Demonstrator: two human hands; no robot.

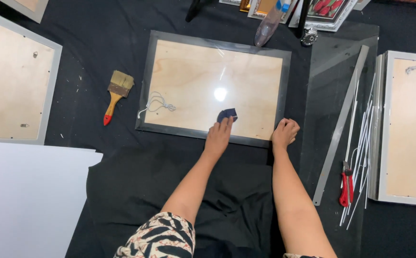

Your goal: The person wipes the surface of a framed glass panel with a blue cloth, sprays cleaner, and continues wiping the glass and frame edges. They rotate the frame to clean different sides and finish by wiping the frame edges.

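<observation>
The dark picture frame [143,86] lies flat on the black cloth, a glass pane over its plywood backing. The left hand [218,136] presses a small dark blue cloth pad [227,114] onto the glass near the frame's lower edge, fingers stretched out almost flat over it. The right hand [285,132] rests on the frame's lower right corner, fingers curled under, holding nothing. A judgement: hard pressure could crack the pane or shift the frame. The white string [156,103] at the frame's left edge could snag. The spray bottle [269,24] above the frame's top edge might tip.
</observation>
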